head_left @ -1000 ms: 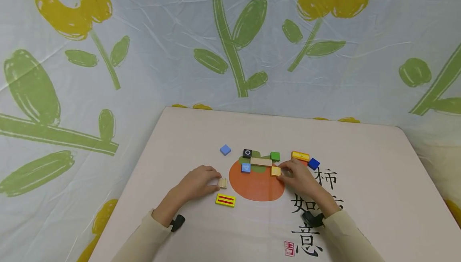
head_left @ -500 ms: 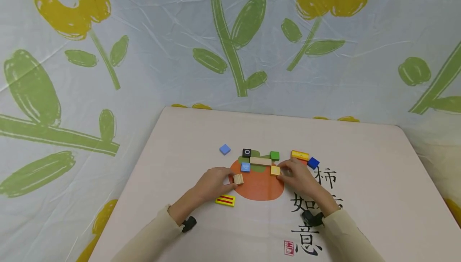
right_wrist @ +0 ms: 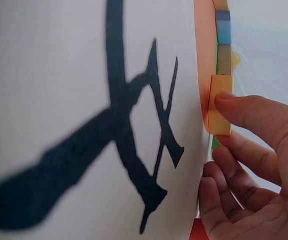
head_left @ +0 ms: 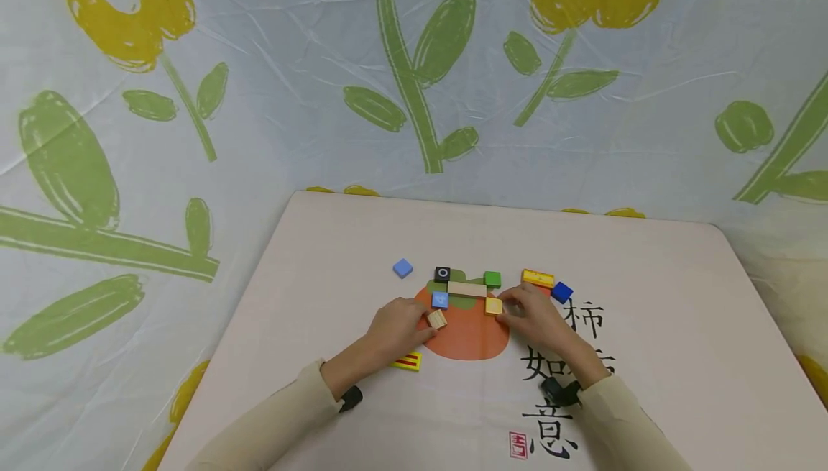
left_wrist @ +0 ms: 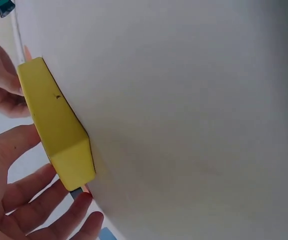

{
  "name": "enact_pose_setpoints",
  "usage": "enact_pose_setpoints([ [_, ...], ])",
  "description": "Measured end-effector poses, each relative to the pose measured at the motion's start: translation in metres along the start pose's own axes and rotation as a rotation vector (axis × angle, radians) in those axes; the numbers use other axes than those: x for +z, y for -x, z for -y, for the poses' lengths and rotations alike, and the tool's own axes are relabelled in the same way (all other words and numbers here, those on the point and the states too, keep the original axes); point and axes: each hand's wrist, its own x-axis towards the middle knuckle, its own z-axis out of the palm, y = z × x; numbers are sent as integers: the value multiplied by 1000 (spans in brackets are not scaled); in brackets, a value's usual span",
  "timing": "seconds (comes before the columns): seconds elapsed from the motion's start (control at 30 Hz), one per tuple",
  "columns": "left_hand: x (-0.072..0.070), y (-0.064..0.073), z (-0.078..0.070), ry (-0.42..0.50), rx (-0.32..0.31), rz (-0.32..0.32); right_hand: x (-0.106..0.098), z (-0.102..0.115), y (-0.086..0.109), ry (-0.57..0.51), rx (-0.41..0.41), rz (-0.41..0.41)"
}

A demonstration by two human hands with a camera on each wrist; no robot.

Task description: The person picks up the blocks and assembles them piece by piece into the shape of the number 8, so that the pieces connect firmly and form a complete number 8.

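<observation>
In the head view my left hand pinches a small striped wooden block between thumb and fingers, just in front of a light blue block. The left wrist view hides that block behind a yellow block. My right hand pinches a yellow-orange block, its thumb on the near side in the right wrist view. Between the light blue and yellow-orange blocks, slightly farther back, lies a long plain wooden block. A black block and a green block stand behind its ends.
A yellow block with red stripes lies beside my left forearm, partly covered by it. A blue block sits at the back left. Behind my right hand are a yellow-orange oblong block and a dark blue block. The tablecloth bears printed characters.
My left hand has carried the striped wooden block rightward and slightly back, from beside the orange print onto it, and the block has turned. My right hand stays at the yellow-orange block.
</observation>
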Motion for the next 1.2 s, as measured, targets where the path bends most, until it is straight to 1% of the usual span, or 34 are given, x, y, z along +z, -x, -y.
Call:
enact_pose_setpoints([
  [0.3, 1, -1, -3, -114, 38, -3, 0, 0, 1, 13, 5, 6],
  [0.47, 2, -2, -4, -130, 52, -12, 0, 0, 1, 9, 8, 11],
  [0.73, 4, -5, -5, -163, 56, -20, 0, 1, 1, 17, 5, 3],
  [0.9, 2, -5, -7, -180, 50, -5, 0, 1, 1, 12, 7, 0],
  [1.0, 2, -5, -8, -185, 49, 0, 0, 1, 1, 12, 6, 2],
  [1.2, 1, -4, -8, -177, 56, -11, 0, 0, 1, 10, 2, 1],
])
